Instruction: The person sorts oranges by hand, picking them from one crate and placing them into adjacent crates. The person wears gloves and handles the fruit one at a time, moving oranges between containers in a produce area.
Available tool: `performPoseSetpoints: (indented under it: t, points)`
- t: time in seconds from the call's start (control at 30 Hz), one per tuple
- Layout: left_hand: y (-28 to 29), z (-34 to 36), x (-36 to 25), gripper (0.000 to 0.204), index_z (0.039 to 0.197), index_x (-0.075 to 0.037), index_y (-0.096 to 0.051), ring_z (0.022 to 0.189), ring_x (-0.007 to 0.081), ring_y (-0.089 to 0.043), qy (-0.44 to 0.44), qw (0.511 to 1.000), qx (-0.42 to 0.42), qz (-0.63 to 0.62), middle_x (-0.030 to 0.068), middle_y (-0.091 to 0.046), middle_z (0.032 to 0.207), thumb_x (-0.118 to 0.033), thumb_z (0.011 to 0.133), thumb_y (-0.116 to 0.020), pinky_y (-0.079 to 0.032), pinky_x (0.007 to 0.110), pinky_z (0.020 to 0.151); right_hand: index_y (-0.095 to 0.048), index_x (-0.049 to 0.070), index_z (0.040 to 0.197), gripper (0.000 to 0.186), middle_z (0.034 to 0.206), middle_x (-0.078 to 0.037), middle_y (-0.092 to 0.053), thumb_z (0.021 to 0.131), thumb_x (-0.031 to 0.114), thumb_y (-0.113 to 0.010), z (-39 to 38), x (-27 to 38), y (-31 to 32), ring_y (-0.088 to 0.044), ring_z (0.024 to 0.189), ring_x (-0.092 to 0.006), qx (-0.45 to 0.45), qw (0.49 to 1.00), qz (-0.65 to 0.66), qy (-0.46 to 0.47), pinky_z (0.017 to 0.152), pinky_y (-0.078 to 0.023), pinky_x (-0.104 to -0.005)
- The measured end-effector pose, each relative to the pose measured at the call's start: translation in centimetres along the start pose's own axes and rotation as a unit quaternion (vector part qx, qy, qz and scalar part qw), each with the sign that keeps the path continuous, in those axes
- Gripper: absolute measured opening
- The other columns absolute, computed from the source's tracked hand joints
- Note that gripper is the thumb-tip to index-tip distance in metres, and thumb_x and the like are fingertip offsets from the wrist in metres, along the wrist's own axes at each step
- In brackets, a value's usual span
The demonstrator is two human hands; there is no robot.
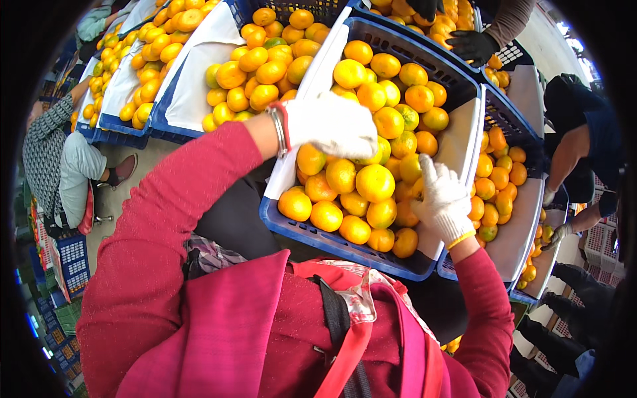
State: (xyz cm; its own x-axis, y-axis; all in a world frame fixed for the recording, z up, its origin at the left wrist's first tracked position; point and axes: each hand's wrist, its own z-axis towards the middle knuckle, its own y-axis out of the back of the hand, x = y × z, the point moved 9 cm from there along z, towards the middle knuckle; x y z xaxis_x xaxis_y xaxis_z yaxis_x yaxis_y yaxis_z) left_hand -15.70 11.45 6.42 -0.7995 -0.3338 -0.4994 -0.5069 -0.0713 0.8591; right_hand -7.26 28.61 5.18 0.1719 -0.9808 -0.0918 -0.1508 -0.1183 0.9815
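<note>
My left hand point(335, 129), in a white glove with a bracelet at the wrist, hangs over the upper middle of a blue crate point(348, 252) of orange citrus fruit point(375, 182), some greenish. Its fingers are curled downward; what is under them is hidden. My right hand point(441, 199), in a white knit glove with a yellow cuff, is at the crate's right side, index finger stretched out and fingers apart, touching or just above a fruit point(410, 169). A white liner point(458, 132) shows along the crate's side.
More fruit crates stand at left point(176, 123), behind, and right point(514, 252). A person point(50, 159) sits at left. A dark-gloved hand point(468, 46) reaches into the crate behind; other people point(584, 152) work at right, one gloved hand point(557, 232) low beside the crates.
</note>
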Motion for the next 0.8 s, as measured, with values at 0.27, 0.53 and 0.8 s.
performPoseSetpoints:
  t: [0.27,0.53,0.8]
  points:
    - [4.7,-4.4,-1.8,0.025,0.112,-0.008,-0.074,0.099,0.0307,-0.070,0.023,0.964,-0.251,-0.087,0.0121,-0.072,0.107,-0.026,0.099,-0.063,-0.056,0.041,0.090,-0.065,0.017,0.135,0.049,0.144,-0.017,-0.056,0.088,0.024,-0.077,8.6,-4.7,-3.8,-0.057,0.128,-0.0371,-0.067,0.991,0.104,-0.047,0.108,-0.049,-0.0458]
    - [6.5,-8.9,4.4,0.031,0.127,-0.001,-0.071,0.117,0.0221,-0.069,0.260,0.882,-0.348,-0.184,0.0125,-0.074,0.125,-0.018,0.103,-0.061,-0.053,0.032,0.101,-0.063,0.020,0.137,0.045,0.137,-0.017,-0.061,0.097,0.041,-0.065,11.7,-6.0,-6.7,-0.064,0.122,-0.0391,-0.123,0.964,0.186,-0.144,0.102,-0.051,-0.0508]
    - [4.2,-5.7,4.8,0.048,0.146,-0.011,-0.057,0.102,0.0280,-0.071,0.226,0.919,-0.323,-0.017,0.0129,-0.072,0.125,-0.020,0.099,-0.059,-0.057,0.040,0.084,-0.049,0.015,0.154,0.081,0.146,-0.022,-0.059,0.086,0.054,-0.073,7.6,7.9,-2.0,-0.057,0.135,-0.0372,0.071,0.963,0.260,0.002,0.113,-0.044,-0.0485]
